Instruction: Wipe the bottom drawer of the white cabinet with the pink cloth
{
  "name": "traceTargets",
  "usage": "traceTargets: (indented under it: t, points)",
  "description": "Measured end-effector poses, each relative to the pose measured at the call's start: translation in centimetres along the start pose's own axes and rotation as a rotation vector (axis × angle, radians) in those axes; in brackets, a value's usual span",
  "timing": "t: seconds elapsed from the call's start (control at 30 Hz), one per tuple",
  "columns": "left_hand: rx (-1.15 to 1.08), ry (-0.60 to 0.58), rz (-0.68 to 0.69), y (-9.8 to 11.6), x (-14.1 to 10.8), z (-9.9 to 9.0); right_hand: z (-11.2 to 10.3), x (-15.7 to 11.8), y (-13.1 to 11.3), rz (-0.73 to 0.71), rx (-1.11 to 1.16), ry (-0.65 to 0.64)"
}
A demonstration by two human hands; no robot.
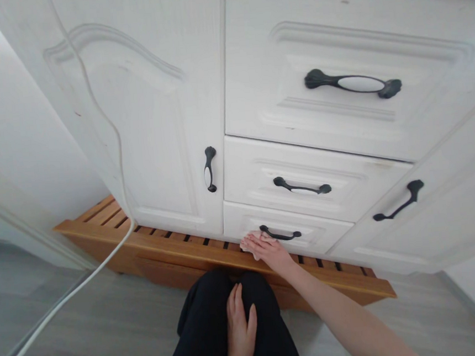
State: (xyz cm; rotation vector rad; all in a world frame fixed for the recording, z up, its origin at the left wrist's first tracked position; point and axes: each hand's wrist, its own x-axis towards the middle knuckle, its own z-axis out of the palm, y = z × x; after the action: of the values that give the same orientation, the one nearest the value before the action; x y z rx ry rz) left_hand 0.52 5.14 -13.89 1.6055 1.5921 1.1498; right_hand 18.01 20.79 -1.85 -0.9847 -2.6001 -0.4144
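While the right hand presses flat, fingers together, on a pale cloth against the bottom drawer, left hand open on a dark-trousered knee, wooden slatted base, grey floor, white cable trailing.

Three stacked drawers right of door, above slatted platform

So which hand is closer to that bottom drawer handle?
The right hand. It is already pressed against the bottom drawer, just beside its black handle. The left hand rests flat on the knee.
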Motion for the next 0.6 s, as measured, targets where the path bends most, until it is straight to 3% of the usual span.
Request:
traceTargets:
  t: [0.23, 0.4, 0.5, 0.6]
  points:
    - [0.019, 0.002, 0.021, 0.0, 0.1, -0.1, -6.0, -10.5, 3.5, 0.108, -0.182, -0.124]
    - [0.02, 0.0, 0.042, 0.0, 0.1, 0.2, -9.9, -19.4, 6.0, 0.286, -0.231, -0.158]
    - [0.018, 0.011, 0.044, 0.0, 0.1, 0.4, -10.0, -25.1, 4.7, 0.515, -0.241, -0.044]
    - [0.019, 0.025, 0.043, 0.1, 0.0, 0.6, -8.7, -28.9, 1.4, 0.741, -0.162, 0.097]
